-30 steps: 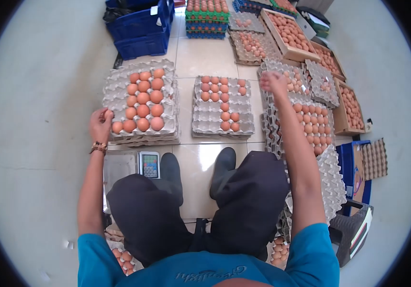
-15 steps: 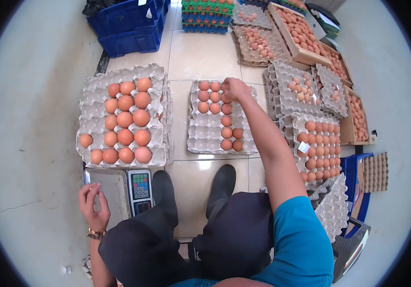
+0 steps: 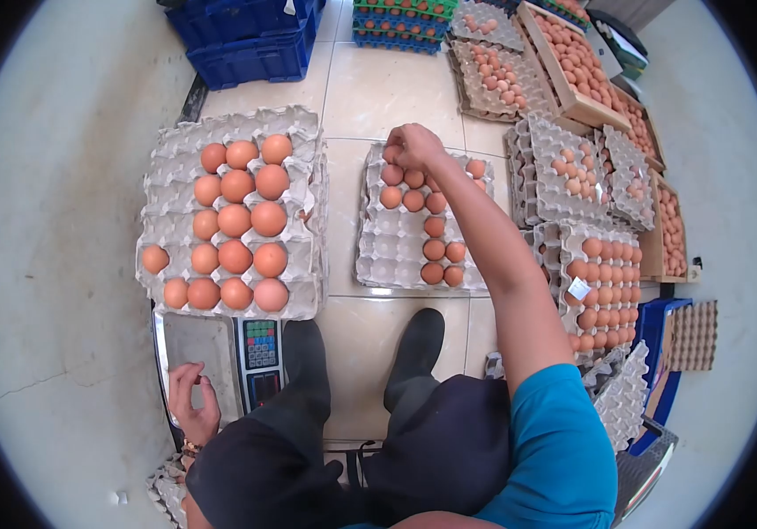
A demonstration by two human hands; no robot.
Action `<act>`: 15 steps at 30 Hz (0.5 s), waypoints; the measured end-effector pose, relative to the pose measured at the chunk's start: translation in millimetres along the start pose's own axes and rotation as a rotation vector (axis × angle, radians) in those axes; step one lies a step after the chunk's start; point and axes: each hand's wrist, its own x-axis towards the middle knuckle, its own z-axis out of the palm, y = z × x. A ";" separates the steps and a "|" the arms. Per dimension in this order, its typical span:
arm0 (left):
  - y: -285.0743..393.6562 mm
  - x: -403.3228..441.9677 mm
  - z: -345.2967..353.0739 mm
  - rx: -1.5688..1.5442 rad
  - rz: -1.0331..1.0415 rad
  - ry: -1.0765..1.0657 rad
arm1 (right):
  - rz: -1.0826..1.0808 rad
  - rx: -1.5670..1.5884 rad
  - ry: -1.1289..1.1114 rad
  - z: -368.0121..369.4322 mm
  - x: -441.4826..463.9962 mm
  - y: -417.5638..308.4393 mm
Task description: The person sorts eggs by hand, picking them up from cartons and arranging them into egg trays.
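Observation:
My right hand (image 3: pixel 413 146) reaches over the top-left part of the middle egg tray (image 3: pixel 384 236), its fingers curled round an egg (image 3: pixel 392 153) there. Brown eggs fill part of that tray. My left hand (image 3: pixel 193 401) is above the metal pan of the scale (image 3: pixel 220 339), fingers bent but apart, holding nothing. On the left, a stack of grey trays (image 3: pixel 167 225) carries several rows of larger brown eggs, with one egg (image 3: pixel 154 259) apart near its left edge.
Stacked trays with eggs (image 3: pixel 606 273) stand on the right, beside wooden crates of eggs (image 3: pixel 572 70). Blue bins (image 3: pixel 255 53) are at the back left, and green and blue trays (image 3: pixel 403 26) at the back. My boots (image 3: pixel 416 344) are on the tiled floor.
My right hand moved from the right-hand trays to the middle tray, then further left along it. My left hand left the left tray's edge for the scale. The view shifted.

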 end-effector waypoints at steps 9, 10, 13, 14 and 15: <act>0.9 -5.0 1.7 -0.012 -0.004 -0.004 | 0.160 1.267 0.236 -1.2 -18.8 25.7; -0.8 -6.6 2.2 -0.029 -0.038 -0.004 | 0.208 1.471 0.193 -5.2 -22.5 25.4; -3.9 -10.7 4.0 -0.060 -0.096 -0.018 | 0.258 1.885 0.000 -30.8 -47.5 5.8; -0.6 -10.4 6.1 -0.060 -0.090 -0.028 | 0.251 1.556 -0.014 -25.3 -43.2 6.1; 1.6 -10.0 8.1 -0.059 -0.084 -0.036 | 0.238 1.226 -0.030 -17.9 -32.9 9.3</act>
